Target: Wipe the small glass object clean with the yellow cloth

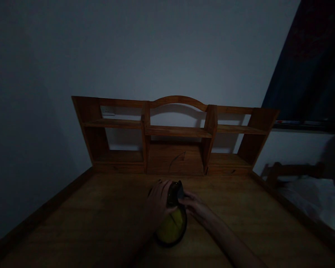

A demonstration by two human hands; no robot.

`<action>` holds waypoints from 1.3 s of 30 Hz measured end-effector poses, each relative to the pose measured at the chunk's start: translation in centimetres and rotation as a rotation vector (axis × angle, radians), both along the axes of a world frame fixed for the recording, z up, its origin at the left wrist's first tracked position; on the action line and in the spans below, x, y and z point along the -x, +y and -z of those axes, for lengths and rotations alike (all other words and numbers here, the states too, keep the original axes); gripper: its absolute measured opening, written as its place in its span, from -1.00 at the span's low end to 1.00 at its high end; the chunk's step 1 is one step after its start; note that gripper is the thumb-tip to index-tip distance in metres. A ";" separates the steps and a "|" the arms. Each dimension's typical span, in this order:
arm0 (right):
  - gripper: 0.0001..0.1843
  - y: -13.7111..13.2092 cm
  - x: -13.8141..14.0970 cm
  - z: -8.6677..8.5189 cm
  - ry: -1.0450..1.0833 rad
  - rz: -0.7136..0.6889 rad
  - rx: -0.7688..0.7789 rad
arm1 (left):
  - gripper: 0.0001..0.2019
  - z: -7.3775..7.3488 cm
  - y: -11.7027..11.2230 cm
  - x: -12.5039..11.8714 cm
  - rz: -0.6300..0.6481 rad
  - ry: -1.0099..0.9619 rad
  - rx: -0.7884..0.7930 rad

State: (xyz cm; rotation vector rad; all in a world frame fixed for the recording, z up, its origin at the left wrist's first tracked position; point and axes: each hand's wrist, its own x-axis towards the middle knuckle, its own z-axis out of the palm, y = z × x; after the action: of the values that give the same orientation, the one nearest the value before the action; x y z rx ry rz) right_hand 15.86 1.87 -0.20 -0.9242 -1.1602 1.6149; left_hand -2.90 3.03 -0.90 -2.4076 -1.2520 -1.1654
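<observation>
Near the middle of the desk I have a dark item with a round yellow part edged in black (pixel 170 227); the dim light hides its exact kind. At its top is a shiny dark section (pixel 173 193) with a grey-black flap on the right. My left hand (pixel 159 197) is closed over the left side of this dark section, fingers curled across its top. From the right, my right hand (pixel 194 205) grips the flap's edge between thumb and fingers. The fingertips of both hands are partly hidden.
A wooden shelf unit (pixel 178 131) with several compartments stands along the desk's back edge. Raised wooden edges border the wooden desktop (pixel 114 212) left and right. Beyond the right edge are a chair-like wooden frame (pixel 296 169) and pale plastic-looking material (pixel 318 201).
</observation>
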 end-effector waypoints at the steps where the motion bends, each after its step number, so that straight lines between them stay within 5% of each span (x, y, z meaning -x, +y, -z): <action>1: -0.50 0.1 0.0 0.1 -0.024 0.021 -0.022 | -0.23 -0.1 -0.2 -0.1 -0.002 0.019 0.000; 14: -0.73 1.3 0.7 1.5 -0.253 0.189 -0.324 | -0.20 -1.4 -1.3 -1.4 0.154 0.037 0.171; 28: -0.67 0.8 -0.2 1.0 -0.544 0.388 -0.529 | -0.13 -1.6 -1.9 -1.4 0.300 -0.021 0.379; 35: -0.73 0.9 0.1 1.0 -0.417 0.394 -0.504 | -0.12 -1.4 -1.5 -1.2 0.251 0.021 0.294; 39: -0.71 0.6 0.3 0.6 -0.380 0.257 -0.527 | -0.16 -1.2 -1.3 -0.8 0.229 0.040 0.205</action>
State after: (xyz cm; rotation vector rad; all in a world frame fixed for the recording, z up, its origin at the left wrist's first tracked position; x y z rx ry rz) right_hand 15.53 2.50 -0.78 -0.9956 -1.5556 0.8786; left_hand -2.08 1.74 0.29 -2.7719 -1.1596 -1.0854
